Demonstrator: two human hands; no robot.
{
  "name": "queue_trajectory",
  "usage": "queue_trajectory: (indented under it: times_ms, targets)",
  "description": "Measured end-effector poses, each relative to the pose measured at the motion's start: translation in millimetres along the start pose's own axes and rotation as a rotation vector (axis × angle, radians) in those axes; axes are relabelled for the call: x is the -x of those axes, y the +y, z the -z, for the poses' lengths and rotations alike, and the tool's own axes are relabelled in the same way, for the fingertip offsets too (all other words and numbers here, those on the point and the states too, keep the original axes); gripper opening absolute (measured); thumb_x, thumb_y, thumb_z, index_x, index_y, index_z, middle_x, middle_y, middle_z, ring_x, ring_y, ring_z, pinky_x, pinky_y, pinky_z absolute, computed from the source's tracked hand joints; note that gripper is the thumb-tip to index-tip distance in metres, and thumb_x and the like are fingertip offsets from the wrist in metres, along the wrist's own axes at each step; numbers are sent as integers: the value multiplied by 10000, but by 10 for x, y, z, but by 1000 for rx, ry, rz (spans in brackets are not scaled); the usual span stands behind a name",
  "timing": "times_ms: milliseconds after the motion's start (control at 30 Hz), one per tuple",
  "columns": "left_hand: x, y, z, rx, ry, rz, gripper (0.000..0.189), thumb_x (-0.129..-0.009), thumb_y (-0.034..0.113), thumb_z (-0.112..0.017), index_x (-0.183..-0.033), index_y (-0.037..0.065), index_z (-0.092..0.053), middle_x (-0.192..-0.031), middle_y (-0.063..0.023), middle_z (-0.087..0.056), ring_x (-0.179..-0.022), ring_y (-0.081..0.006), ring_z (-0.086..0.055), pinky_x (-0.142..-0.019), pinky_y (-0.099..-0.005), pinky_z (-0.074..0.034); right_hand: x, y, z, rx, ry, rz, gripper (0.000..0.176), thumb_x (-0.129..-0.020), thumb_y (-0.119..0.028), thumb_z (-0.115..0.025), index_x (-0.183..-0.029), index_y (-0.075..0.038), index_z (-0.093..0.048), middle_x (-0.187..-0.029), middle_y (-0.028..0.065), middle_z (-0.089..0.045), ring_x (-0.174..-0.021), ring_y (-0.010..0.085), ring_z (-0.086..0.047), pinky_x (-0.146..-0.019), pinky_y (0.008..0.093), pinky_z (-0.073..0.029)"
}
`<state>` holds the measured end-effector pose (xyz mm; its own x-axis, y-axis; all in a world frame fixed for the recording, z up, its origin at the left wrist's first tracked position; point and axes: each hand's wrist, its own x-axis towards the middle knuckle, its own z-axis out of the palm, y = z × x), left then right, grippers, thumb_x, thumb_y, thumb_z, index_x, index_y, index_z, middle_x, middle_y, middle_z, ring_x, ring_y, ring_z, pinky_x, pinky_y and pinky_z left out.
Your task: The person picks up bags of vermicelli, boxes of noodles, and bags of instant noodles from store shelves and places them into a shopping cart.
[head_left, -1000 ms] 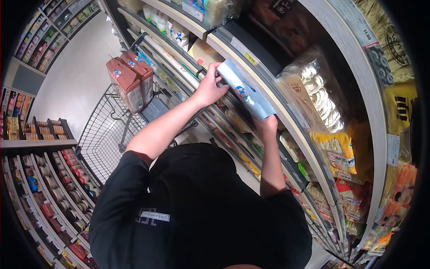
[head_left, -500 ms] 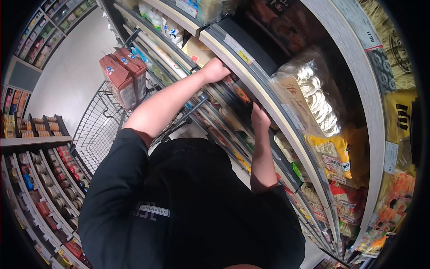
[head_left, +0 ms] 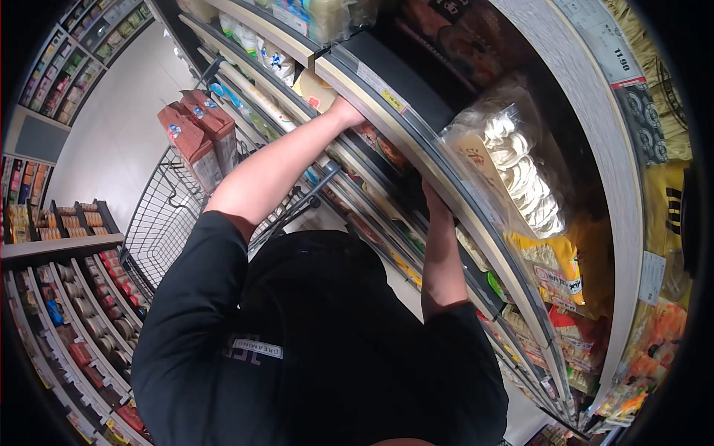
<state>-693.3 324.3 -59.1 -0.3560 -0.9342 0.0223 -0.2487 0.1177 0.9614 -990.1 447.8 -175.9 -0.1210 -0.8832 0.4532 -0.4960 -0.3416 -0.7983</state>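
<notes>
My left hand reaches under the front edge of a shelf board, and its fingers are hidden behind that edge. Farther along the same shelf, my right hand is also in under the board, with only its back edge and wrist showing. Between the two hands lies a dark package with a food picture, partly covered by the board. Whether either hand grips it cannot be seen. A round tan package sits just beyond my left hand.
A wire shopping cart stands at the left, with red-brown bags at its far end. On the upper shelf are a clear bag of white coiled food and a yellow bag. Shelves of packets line the lower left.
Both hands have gone deeper under the shelf board, and less of each shows. The view has shifted slightly. The food-picture package stays between the hands.
</notes>
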Motion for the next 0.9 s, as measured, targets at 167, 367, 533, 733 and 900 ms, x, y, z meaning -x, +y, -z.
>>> queue_trajectory:
  times_ms: [167,367,533,733,900]
  targets:
    - [-109,28,-23,111,-39,-132,520,-1056,300,-574,-1514,80,-461,-1538,-114,-499,-1404,-273,-484,-1199,-427,-380,-68,-111,76,137,0,0,538,-1061,-458,-482,-1432,-75,-551,-1448,130,-567,-1371,347,-506,-1192,502,-365]
    - [36,250,57,-65,-69,-98,515,-1036,285,-608,-1492,76,-490,-1505,-126,-533,-1385,-280,-508,-1182,-420,-398,-98,-121,-50,267,34,30,489,-1038,-427,-556,-1377,-77,-601,-1367,134,-624,-1321,356,-545,-1166,506,-384]
    - [231,86,-30,11,149,-92,436,-992,242,-653,-1368,37,-574,-1324,-155,-609,-1246,-278,-579,-1062,-400,-472,-26,-848,-231,320,64,-34,331,-1026,-263,-617,-1264,-36,-657,-1203,165,-688,-1176,375,-624,-1064,460,-454]
    - [1472,433,425,0,276,-142,285,-942,65,-644,-1221,13,-666,-1038,-128,-721,-1071,-211,-677,-989,-362,-516,543,-1574,-588,58,117,-188,194,-998,-150,-648,-1145,-22,-655,-1057,119,-700,-983,166,-681,-860,319,-519]
    - [2513,102,1557,-110,734,-297,196,-912,-23,-567,-1004,17,-735,-995,-87,-743,-949,-187,-709,-884,-312,-548,620,-2154,-1305,-151,-812,-273,260,-955,-152,-702,-1163,-14,-631,-1013,103,-714,-950,204,-701,-861,345,-553]
